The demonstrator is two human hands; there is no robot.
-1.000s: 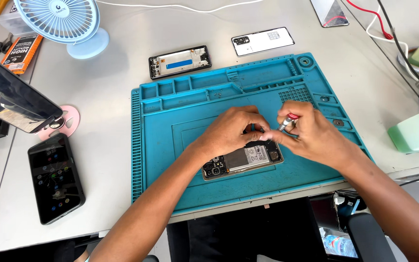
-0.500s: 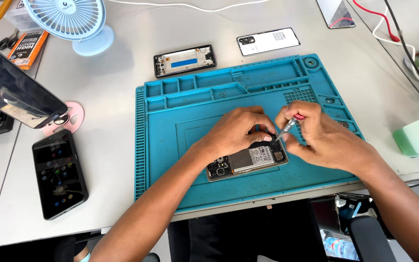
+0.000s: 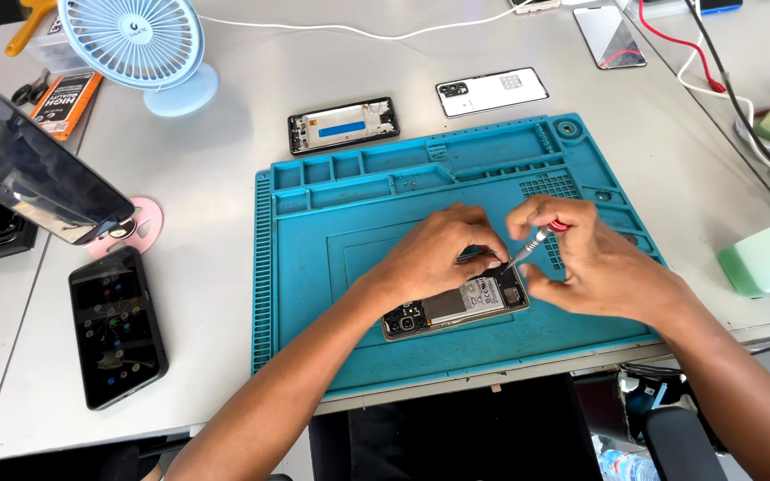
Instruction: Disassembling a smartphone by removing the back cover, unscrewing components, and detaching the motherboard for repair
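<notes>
An opened phone (image 3: 453,308) with its back off lies on the teal repair mat (image 3: 340,223), near the mat's front edge. My left hand (image 3: 438,254) rests on the phone's far end and pinches a thin dark pair of tweezers (image 3: 477,256). My right hand (image 3: 594,263) grips a small screwdriver (image 3: 532,243) with a silver shaft and red cap, its tip down at the phone's right end. The hands hide part of the phone's upper edge.
Behind the mat lie a black phone frame (image 3: 343,125) and a white back cover (image 3: 491,92). A blue desk fan (image 3: 140,44) stands at the back left. A dark phone (image 3: 118,325) lies at the left and a propped one (image 3: 33,169) above it. A green sponge-like block (image 3: 768,258) sits right.
The view has shifted, so everything sits lower and more to the right in the picture. Both hands stay on the opened phone with the screwdriver at its right end.
</notes>
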